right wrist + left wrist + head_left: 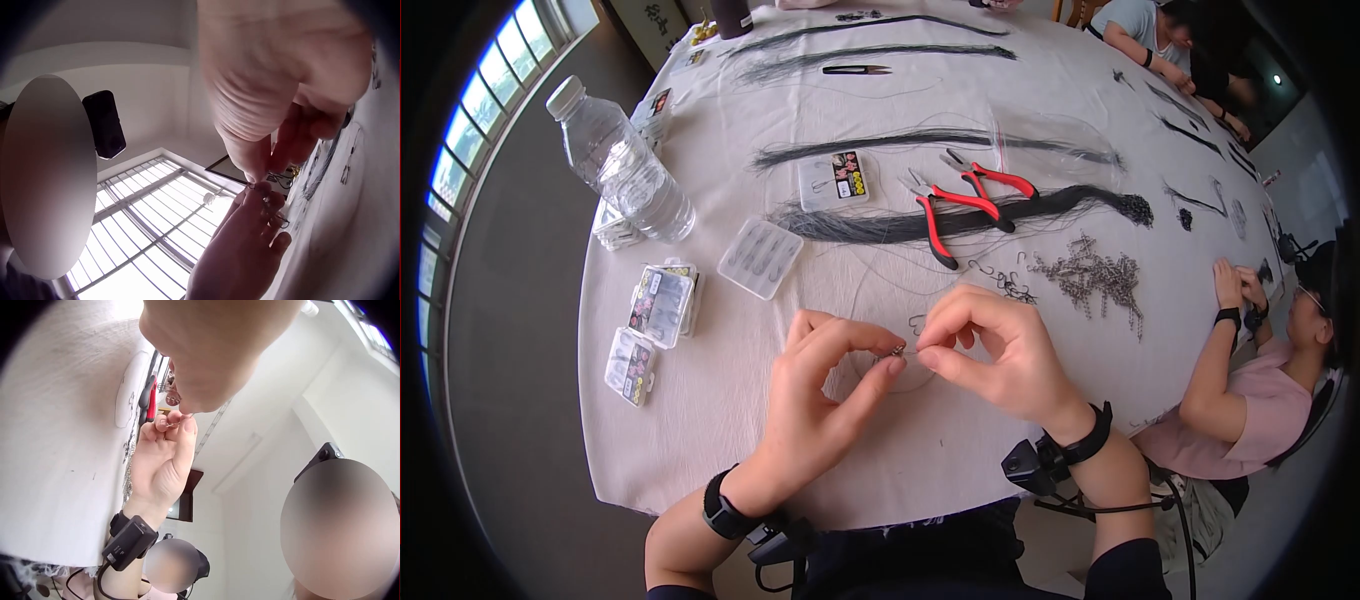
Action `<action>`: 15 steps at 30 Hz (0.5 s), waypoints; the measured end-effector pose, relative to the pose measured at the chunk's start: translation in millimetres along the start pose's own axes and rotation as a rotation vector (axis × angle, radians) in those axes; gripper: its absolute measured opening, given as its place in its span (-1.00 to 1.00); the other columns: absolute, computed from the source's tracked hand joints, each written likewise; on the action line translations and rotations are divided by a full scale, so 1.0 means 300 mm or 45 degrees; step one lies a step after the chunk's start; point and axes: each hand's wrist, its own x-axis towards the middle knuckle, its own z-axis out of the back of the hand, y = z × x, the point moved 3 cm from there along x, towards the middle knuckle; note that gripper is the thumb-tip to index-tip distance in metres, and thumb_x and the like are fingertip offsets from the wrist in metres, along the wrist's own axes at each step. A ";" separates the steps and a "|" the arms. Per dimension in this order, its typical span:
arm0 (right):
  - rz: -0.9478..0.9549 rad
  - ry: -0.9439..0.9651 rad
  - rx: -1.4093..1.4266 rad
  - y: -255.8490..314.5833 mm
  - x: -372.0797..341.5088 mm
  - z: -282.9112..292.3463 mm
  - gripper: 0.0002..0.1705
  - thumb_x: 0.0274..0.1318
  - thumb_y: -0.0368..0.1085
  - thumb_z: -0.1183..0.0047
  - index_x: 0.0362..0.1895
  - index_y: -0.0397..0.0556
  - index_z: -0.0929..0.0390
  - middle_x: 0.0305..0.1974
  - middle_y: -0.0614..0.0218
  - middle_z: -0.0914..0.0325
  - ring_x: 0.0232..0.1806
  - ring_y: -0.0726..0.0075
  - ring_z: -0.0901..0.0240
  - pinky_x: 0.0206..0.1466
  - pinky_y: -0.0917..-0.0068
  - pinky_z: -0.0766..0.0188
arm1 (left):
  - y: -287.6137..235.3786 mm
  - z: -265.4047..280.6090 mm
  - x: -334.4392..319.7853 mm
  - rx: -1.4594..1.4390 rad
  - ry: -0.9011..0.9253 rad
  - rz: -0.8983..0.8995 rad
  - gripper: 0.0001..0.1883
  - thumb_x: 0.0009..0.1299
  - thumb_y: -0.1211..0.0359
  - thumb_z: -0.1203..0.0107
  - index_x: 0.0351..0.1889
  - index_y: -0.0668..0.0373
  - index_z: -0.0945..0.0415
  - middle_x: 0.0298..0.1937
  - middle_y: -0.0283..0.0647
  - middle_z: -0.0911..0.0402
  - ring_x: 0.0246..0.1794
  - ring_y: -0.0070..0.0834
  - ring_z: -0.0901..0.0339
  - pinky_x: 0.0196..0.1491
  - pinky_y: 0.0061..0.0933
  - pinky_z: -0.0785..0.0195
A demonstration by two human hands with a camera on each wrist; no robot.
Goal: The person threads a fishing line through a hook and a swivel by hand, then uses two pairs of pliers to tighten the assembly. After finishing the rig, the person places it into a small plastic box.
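Observation:
Over the near middle of the table, my left hand point(825, 375) pinches a small shiny metal fishing fitting point(897, 350) between thumb and index finger. In the right wrist view a hook-like curved wire point(284, 222) shows beside the left fingers. My right hand point(1000, 350) faces it, thumb and index tips pinching a thin fishing line point(910, 351) very close to the fitting. Much of the fitting is covered by the fingertips. Just behind the hands lies a fish hook point(917, 322), and a faint loop of line curves over the cloth below them.
Red-handled pliers point(940, 205), loose hooks point(1005, 283) and a pile of metal chain-like links point(1095, 280) lie beyond the hands. Dark line bundles point(880, 222) cross the table. Left stand hook boxes point(662, 300) and a water bottle point(625, 165). Another person point(1250, 390) sits right.

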 end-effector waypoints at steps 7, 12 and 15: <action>-0.066 -0.032 -0.019 -0.014 -0.008 -0.005 -0.93 0.12 -0.36 -0.31 -0.35 -0.02 -0.66 -0.41 0.52 -0.55 -0.39 0.62 -0.39 -0.28 0.58 -0.22 | -0.005 0.005 0.000 -0.024 -0.035 0.016 -0.86 0.26 0.46 -0.34 -0.23 0.17 -0.66 -0.24 -0.33 -0.71 -0.15 -0.38 -0.47 0.00 -0.39 -0.30; -0.086 -0.037 0.006 -0.013 -0.009 -0.014 -0.92 0.13 -0.36 -0.30 -0.35 -0.04 -0.65 -0.42 0.52 -0.55 -0.39 0.64 -0.37 -0.28 0.57 -0.21 | -0.006 0.006 0.000 -0.009 -0.042 0.018 -0.85 0.24 0.46 -0.36 -0.24 0.17 -0.66 -0.27 -0.33 -0.70 -0.16 -0.38 -0.48 -0.02 -0.39 -0.31; -0.096 -0.029 0.041 -0.011 -0.010 -0.017 -0.92 0.15 -0.34 -0.29 -0.34 -0.03 -0.65 -0.42 0.53 -0.56 -0.38 0.65 -0.37 -0.28 0.57 -0.20 | -0.004 0.004 -0.002 -0.020 -0.040 0.018 -0.85 0.24 0.46 -0.36 -0.24 0.16 -0.67 -0.27 -0.33 -0.70 -0.17 -0.38 -0.47 -0.03 -0.39 -0.32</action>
